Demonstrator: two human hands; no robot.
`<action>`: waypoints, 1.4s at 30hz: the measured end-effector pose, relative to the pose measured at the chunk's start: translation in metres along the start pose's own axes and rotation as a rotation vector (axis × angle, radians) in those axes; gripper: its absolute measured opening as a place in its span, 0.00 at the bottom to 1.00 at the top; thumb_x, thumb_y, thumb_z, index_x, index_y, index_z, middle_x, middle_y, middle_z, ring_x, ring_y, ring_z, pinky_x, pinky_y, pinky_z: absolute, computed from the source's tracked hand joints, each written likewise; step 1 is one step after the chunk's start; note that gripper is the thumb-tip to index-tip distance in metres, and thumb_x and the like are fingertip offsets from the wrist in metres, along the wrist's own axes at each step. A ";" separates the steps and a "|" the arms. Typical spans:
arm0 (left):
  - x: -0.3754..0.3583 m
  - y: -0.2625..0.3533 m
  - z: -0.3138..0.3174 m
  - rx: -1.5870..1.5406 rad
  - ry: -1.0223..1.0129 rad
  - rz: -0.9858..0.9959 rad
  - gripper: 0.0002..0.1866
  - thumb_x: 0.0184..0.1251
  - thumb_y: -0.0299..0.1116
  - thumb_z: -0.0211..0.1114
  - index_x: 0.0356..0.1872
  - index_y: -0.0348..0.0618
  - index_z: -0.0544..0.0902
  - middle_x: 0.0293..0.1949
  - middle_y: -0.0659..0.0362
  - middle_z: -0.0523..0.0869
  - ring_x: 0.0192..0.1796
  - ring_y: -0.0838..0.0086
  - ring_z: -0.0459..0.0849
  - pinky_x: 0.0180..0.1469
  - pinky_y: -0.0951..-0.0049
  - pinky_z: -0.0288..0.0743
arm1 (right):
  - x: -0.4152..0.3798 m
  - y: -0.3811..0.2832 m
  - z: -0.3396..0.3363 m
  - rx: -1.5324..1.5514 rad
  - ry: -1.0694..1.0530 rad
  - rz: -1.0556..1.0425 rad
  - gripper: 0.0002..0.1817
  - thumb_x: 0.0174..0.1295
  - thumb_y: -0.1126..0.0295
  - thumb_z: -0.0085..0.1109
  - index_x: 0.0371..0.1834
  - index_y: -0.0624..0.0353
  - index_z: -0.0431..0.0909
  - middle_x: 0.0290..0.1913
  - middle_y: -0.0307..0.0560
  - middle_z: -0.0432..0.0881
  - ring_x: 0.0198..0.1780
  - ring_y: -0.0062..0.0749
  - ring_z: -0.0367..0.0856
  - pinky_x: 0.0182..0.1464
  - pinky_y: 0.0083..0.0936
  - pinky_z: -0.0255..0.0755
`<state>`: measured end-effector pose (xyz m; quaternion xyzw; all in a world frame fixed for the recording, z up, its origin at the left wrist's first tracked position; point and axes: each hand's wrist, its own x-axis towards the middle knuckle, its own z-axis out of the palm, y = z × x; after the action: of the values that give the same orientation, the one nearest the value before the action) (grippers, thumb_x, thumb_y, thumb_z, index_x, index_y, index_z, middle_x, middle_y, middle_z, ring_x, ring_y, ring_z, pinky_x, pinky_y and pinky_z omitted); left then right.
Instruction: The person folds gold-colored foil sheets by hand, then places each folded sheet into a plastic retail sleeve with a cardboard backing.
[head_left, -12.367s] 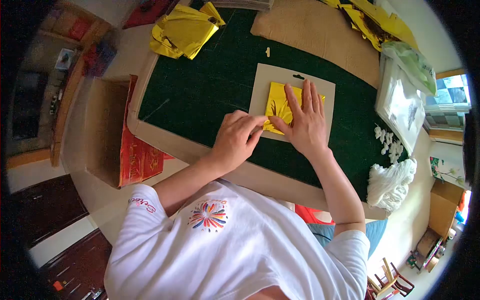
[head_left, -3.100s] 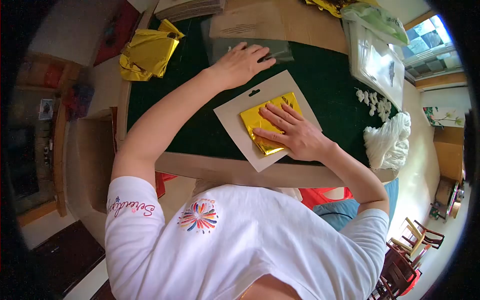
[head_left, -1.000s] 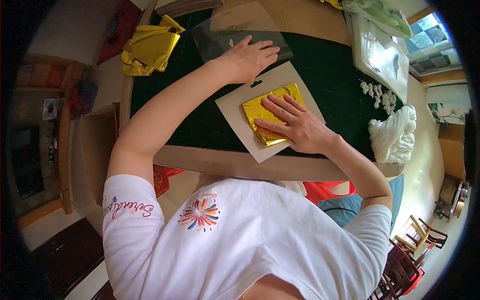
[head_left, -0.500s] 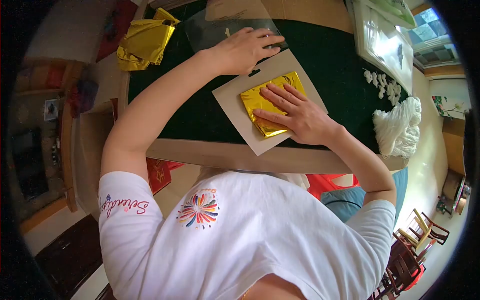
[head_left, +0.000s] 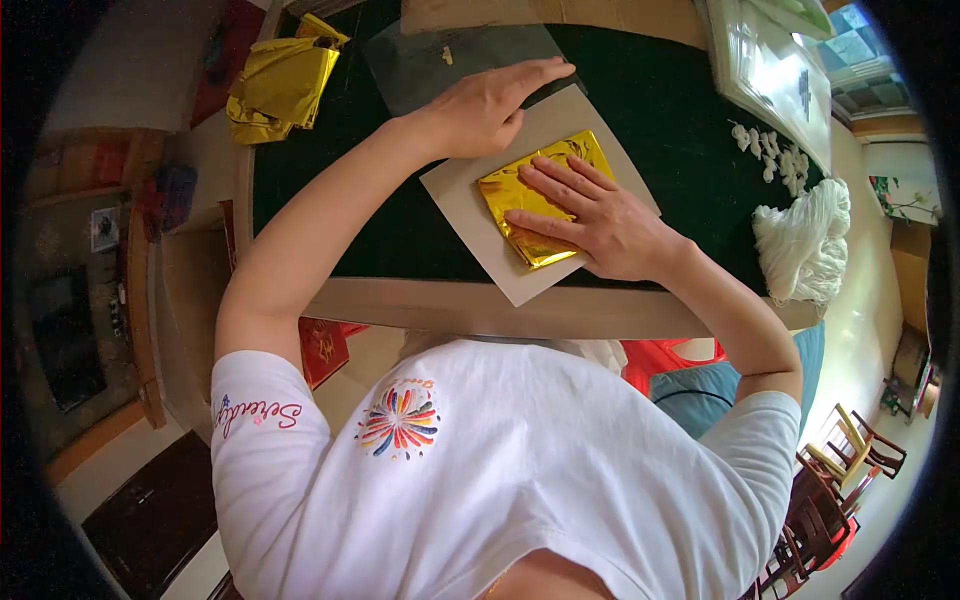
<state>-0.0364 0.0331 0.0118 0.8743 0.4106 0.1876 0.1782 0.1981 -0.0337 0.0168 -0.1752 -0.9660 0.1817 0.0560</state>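
Observation:
A square folded packet of shiny gold foil (head_left: 500, 190) lies on a pale grey-beige card (head_left: 470, 195), which is set at an angle over the table's front edge. My right hand (head_left: 590, 205) rests flat on the packet, fingers stretched out and a little apart. Along the card's upper left edge is my left hand (head_left: 485, 110), fingers straight and close together, thumb bent toward the card. It covers the upper left part of the card. Beyond it, a clear plastic sheet (head_left: 420, 65) lies flat, with a small pale mark on it.
Crumpled gold foil (head_left: 285, 85) sits at the table's left corner. At the right are a white yarn bundle (head_left: 805, 240), several small white knotted pieces (head_left: 770, 155) and a stack of clear plastic sleeves (head_left: 770, 75). Dark green cloth (head_left: 660, 90) covers the table. Brown cardboard (head_left: 620, 20) lies at the back.
My left hand's fingers, spread over the plastic sheet before, have come together and straightened along the card's edge. My right hand has stayed on the foil packet. The view has shifted slightly.

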 end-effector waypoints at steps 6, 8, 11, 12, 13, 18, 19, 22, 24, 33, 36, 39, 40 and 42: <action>-0.021 -0.022 -0.017 0.332 0.191 -0.107 0.19 0.68 0.32 0.62 0.61 0.49 0.78 0.66 0.54 0.74 0.68 0.60 0.72 0.69 0.59 0.69 | 0.000 -0.001 -0.006 -0.013 -0.025 0.002 0.37 0.64 0.73 0.53 0.76 0.29 0.58 0.79 0.45 0.51 0.80 0.42 0.46 0.80 0.45 0.40; -0.031 -0.022 -0.022 0.273 0.115 -0.166 0.17 0.68 0.35 0.63 0.56 0.47 0.81 0.65 0.55 0.75 0.68 0.60 0.71 0.70 0.60 0.67 | 0.001 0.000 -0.006 -0.004 -0.025 -0.004 0.37 0.64 0.72 0.55 0.75 0.30 0.58 0.79 0.45 0.51 0.80 0.42 0.46 0.80 0.45 0.41; -0.040 -0.019 -0.020 0.240 0.021 -0.141 0.17 0.68 0.37 0.63 0.56 0.46 0.81 0.65 0.56 0.76 0.69 0.62 0.71 0.71 0.60 0.65 | 0.005 0.001 -0.011 0.015 -0.057 0.002 0.37 0.61 0.72 0.57 0.75 0.32 0.59 0.79 0.47 0.51 0.80 0.43 0.48 0.80 0.45 0.43; -0.039 -0.017 -0.023 0.239 0.027 -0.144 0.17 0.68 0.37 0.63 0.56 0.46 0.81 0.65 0.56 0.76 0.69 0.62 0.71 0.71 0.60 0.65 | 0.007 0.001 -0.012 0.012 -0.062 -0.001 0.37 0.61 0.72 0.57 0.75 0.32 0.59 0.79 0.47 0.51 0.80 0.43 0.48 0.80 0.45 0.43; -0.037 -0.014 -0.027 0.273 -0.011 -0.149 0.18 0.68 0.35 0.63 0.58 0.47 0.80 0.65 0.58 0.75 0.69 0.62 0.70 0.72 0.60 0.65 | 0.008 0.002 -0.013 0.014 -0.061 -0.012 0.37 0.61 0.72 0.57 0.75 0.33 0.60 0.79 0.48 0.52 0.80 0.44 0.48 0.79 0.46 0.43; -0.029 -0.013 -0.024 0.325 -0.032 -0.178 0.21 0.65 0.32 0.65 0.60 0.48 0.78 0.63 0.56 0.76 0.68 0.61 0.72 0.70 0.60 0.68 | 0.011 0.001 -0.017 0.022 -0.055 -0.039 0.36 0.61 0.72 0.57 0.74 0.36 0.62 0.78 0.49 0.53 0.79 0.45 0.49 0.79 0.46 0.43; -0.027 -0.012 -0.023 0.382 -0.049 -0.162 0.22 0.65 0.29 0.64 0.61 0.48 0.77 0.63 0.56 0.76 0.67 0.61 0.73 0.68 0.60 0.70 | 0.011 0.001 -0.017 0.018 -0.062 -0.031 0.36 0.61 0.73 0.57 0.74 0.37 0.63 0.78 0.50 0.53 0.79 0.45 0.49 0.79 0.46 0.43; -0.024 -0.014 -0.018 0.432 -0.031 -0.150 0.21 0.64 0.25 0.62 0.60 0.46 0.78 0.60 0.56 0.78 0.64 0.61 0.75 0.65 0.61 0.73 | 0.011 0.001 -0.017 0.015 -0.061 -0.032 0.36 0.60 0.73 0.57 0.74 0.37 0.63 0.78 0.50 0.53 0.79 0.46 0.49 0.79 0.46 0.43; -0.021 -0.013 -0.015 0.425 0.003 -0.152 0.20 0.64 0.23 0.61 0.59 0.44 0.79 0.58 0.56 0.80 0.62 0.61 0.76 0.63 0.62 0.75 | 0.011 0.000 -0.017 0.018 -0.051 -0.038 0.36 0.60 0.74 0.56 0.74 0.38 0.63 0.78 0.50 0.53 0.79 0.46 0.49 0.79 0.46 0.43; -0.016 -0.004 -0.002 0.431 0.167 -0.101 0.15 0.64 0.26 0.62 0.51 0.41 0.84 0.50 0.57 0.86 0.54 0.63 0.82 0.52 0.62 0.82 | 0.012 -0.001 -0.020 0.038 -0.099 -0.031 0.37 0.60 0.73 0.56 0.74 0.35 0.62 0.79 0.49 0.52 0.80 0.45 0.48 0.80 0.47 0.42; -0.015 -0.007 0.001 0.472 0.229 -0.108 0.15 0.63 0.27 0.62 0.51 0.40 0.84 0.50 0.56 0.86 0.53 0.63 0.83 0.52 0.63 0.82 | 0.010 -0.004 -0.019 0.076 -0.087 -0.040 0.37 0.60 0.73 0.57 0.74 0.35 0.62 0.79 0.48 0.51 0.80 0.45 0.48 0.79 0.47 0.42; -0.013 -0.006 -0.001 0.446 0.208 -0.105 0.15 0.64 0.26 0.61 0.51 0.39 0.84 0.50 0.55 0.86 0.53 0.63 0.83 0.52 0.62 0.82 | 0.009 -0.005 -0.018 0.064 -0.091 -0.041 0.37 0.60 0.73 0.58 0.74 0.35 0.62 0.79 0.48 0.51 0.79 0.45 0.48 0.79 0.47 0.42; -0.013 -0.005 0.000 0.449 0.203 -0.106 0.15 0.63 0.27 0.62 0.52 0.40 0.84 0.50 0.55 0.86 0.53 0.63 0.83 0.52 0.63 0.82 | 0.009 -0.005 -0.019 0.073 -0.088 -0.044 0.38 0.59 0.74 0.58 0.74 0.36 0.62 0.79 0.49 0.52 0.79 0.45 0.48 0.79 0.47 0.43; -0.015 -0.002 0.000 0.451 0.197 -0.104 0.15 0.63 0.27 0.63 0.52 0.40 0.84 0.50 0.55 0.86 0.54 0.63 0.82 0.52 0.63 0.82 | 0.011 -0.003 -0.023 0.081 -0.084 -0.045 0.38 0.59 0.75 0.58 0.74 0.36 0.62 0.78 0.49 0.53 0.79 0.45 0.49 0.79 0.47 0.43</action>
<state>-0.0465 0.0222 0.0082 0.8472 0.5019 0.1662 -0.0529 0.1908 -0.0247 0.0395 -0.1434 -0.9630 0.2267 0.0268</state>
